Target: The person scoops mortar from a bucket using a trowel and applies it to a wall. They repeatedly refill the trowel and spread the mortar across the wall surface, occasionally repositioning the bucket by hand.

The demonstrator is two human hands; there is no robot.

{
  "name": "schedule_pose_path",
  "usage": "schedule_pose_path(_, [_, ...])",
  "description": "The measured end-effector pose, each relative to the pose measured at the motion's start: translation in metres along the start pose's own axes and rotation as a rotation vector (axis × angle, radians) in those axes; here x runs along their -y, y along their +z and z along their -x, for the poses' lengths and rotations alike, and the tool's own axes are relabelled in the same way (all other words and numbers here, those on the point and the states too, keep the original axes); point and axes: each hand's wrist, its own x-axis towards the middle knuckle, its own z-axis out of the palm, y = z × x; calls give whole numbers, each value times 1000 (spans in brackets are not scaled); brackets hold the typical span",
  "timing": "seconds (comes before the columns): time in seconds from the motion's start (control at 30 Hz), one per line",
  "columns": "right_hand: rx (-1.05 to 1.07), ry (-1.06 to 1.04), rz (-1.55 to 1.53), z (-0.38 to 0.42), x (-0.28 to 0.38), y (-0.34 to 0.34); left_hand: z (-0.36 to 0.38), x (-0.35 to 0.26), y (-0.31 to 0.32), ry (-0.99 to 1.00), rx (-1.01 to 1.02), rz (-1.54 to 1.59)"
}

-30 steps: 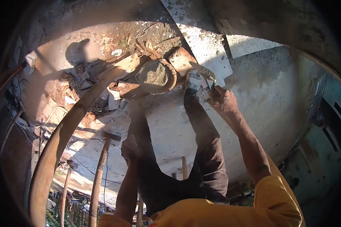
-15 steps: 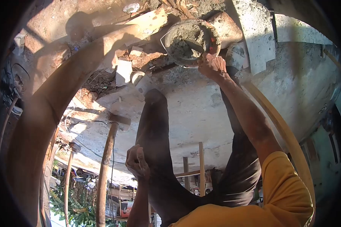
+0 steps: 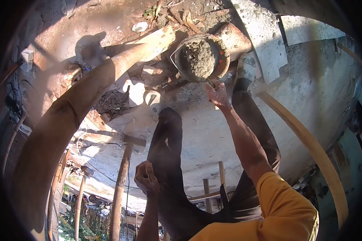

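Note:
My right hand (image 3: 218, 94) is closed round the handle of a trowel (image 3: 210, 82) at the near side of a bucket (image 3: 223, 72). Grey wet mortar (image 3: 202, 57) lies heaped at the bucket's mouth and hides the trowel's blade. The bucket has a wire handle on its left side and stands beyond my knees. Lower down, my left hand (image 3: 147, 177) hovers beside my left leg, its fingers curled in, and I see nothing in it.
A thick wooden pole (image 3: 88, 86) slants across the left. A long-handled hammer (image 3: 126, 160) stands left of my left leg. On the right are a curved wooden strip (image 3: 305, 130) and a cement-spattered board (image 3: 265, 38). Rubble and a white fragment (image 3: 136, 93) lie left of the bucket.
The trowel's bare blade showed in the bucket before; mortar now covers it. My right hand has drawn back slightly towards me, and the whole view has shifted. My left hand stays curled.

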Motion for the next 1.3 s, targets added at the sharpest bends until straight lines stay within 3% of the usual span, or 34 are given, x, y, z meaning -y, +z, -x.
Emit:
schedule_pose_path(0.07, [-46,387,74,20,66,-19,0,7,5,47,-37,-8])
schedule_pose_path(0.1, [-81,466,58,32,108,-27,3,9,4,17,-41,-17])
schedule_pose_path(0.13, [-167,259,170,44,104,-37,3,5,6,-8,-44,-16])
schedule_pose_path(0.17, [-113,130,238,59,133,-62,3,-2,8,-28,-41,-9])
schedule_pose_path(0.2, [-195,22,439,78,191,-75,1,-8,6,33,-26,-41])
schedule_pose_path(0.23, [-300,-68,649,97,252,-88,-1,-2,15,68,-68,2])
schedule_pose_path(0.3, [-305,-102,1071,125,329,-121,-5,-4,12,182,-24,-66])
schedule_pose_path(0.4, [-250,-103,1138,169,446,-156,-13,14,14,322,-58,-117])
schedule_pose_path(0.5, [13,-560,768,214,544,-182,-7,11,-12,199,-47,-36])
schedule_pose_path(0.6, [378,-159,460,243,637,-212,0,20,-36,10,-81,103])
schedule_pose_path(0.7, [490,115,376,223,678,-251,10,73,-47,-33,-92,92])
schedule_pose_path(0.77, [307,164,306,171,656,-332,27,98,-44,-127,-90,147])
schedule_pose_path(0.8, [27,-100,550,149,650,-375,41,105,-46,-238,-54,242])
schedule_pose_path(0.83, [-388,-121,549,161,670,-395,51,111,-45,-345,-32,343])
schedule_pose_path(0.93, [-642,-246,502,236,756,-417,96,124,-55,-476,87,247])
schedule_pose_path(1.03, [-601,-189,585,274,746,-359,81,169,-13,-444,131,-18])
schedule_pose_path(1.07, [-500,-93,557,265,718,-351,72,149,-2,-233,-27,-65])
schedule_pose_path(1.13, [-318,143,548,225,631,-318,46,111,19,-262,29,104])
schedule_pose_path(1.17, [-209,254,577,198,575,-301,39,41,8,-313,70,191])
schedule_pose_path(1.2, [-109,248,654,168,492,-294,33,9,6,-67,88,64])
schedule_pose_path(1.23, [16,21,968,139,406,-282,34,-33,-5,56,169,-71])
schedule_pose_path(1.27, [49,-15,1157,122,353,-240,40,-33,2,-34,139,74])
schedule_pose_path(1.3, [207,131,1249,100,321,-204,42,-32,10,-22,121,2])
